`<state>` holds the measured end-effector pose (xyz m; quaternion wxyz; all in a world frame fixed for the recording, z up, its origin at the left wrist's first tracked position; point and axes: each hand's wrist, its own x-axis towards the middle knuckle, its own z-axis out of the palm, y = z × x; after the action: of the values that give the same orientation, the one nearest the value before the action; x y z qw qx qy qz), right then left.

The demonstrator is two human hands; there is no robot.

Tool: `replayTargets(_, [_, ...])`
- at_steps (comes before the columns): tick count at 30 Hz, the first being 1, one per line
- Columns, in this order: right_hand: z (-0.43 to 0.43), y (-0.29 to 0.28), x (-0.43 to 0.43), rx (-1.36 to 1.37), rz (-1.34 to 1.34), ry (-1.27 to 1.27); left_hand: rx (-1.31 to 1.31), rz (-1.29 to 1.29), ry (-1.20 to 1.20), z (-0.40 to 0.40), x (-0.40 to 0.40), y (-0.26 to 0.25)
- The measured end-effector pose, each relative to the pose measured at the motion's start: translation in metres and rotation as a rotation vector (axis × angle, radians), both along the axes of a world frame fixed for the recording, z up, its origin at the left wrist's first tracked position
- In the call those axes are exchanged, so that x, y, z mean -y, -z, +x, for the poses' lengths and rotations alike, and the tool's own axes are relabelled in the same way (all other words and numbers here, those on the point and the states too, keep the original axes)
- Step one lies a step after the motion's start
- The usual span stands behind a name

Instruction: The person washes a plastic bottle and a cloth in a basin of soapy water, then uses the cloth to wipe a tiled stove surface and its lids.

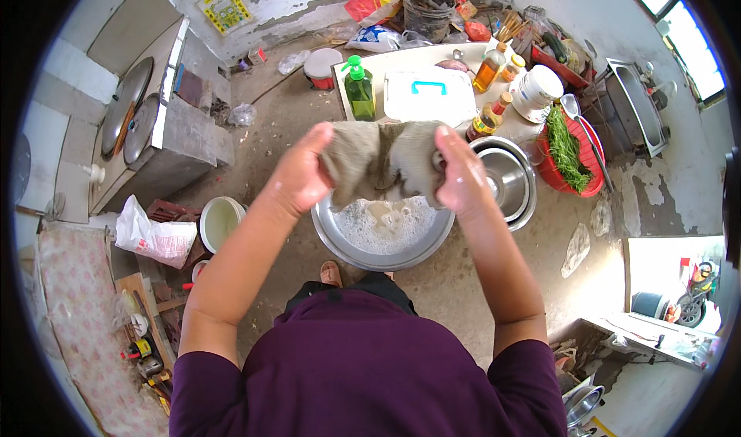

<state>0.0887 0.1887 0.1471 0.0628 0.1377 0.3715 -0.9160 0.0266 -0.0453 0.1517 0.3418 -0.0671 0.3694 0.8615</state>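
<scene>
Between my two hands a wet grey-brown cloth point(359, 159) is stretched, slightly blurred. My left hand point(304, 171) grips its left end, with the thumb on top. The right end is held by my right hand point(463, 171), also thumb up. Below the cloth sits a wide metal basin point(382, 257), partly covered from view by the cloth and hands. Foamy, cloudy water point(382, 226) fills the part of the basin that shows. The fingers under the cloth are hidden.
Beyond the basin, a table holds a green pump bottle point(360, 93), a white lidded box point(428, 98) and sauce bottles point(489, 116). Nested steel bowls point(509, 176) and a red basket of greens point(570, 153) stand at right. A white bucket point(222, 223) is at left.
</scene>
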Motion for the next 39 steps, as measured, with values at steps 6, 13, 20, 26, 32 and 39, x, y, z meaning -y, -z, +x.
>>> replayTargets(6, [0.007,0.002,0.043,-0.386,0.338,-0.204,-0.487,-0.407,-0.050,0.031,-0.049,0.010])
replayTargets(13, [-0.011,0.022,-0.007,-0.321,0.756,-0.234,-0.088,-0.032,-0.086,0.023,-0.040,0.003])
replayTargets(20, [0.003,0.163,0.019,-0.146,0.481,-0.536,0.023,0.243,-0.073,0.012,-0.044,-0.005])
replayTargets(26, [0.022,0.163,0.034,-0.007,-0.482,0.072,0.190,0.053,-0.299,0.008,-0.012,0.046])
replayTargets(32, [0.008,0.140,0.039,0.028,-0.536,0.193,0.311,-0.536,0.132,0.024,0.004,0.128])
replayTargets(39, [0.008,0.131,0.054,0.095,-0.468,0.080,0.260,0.012,0.056,0.037,-0.034,0.128])
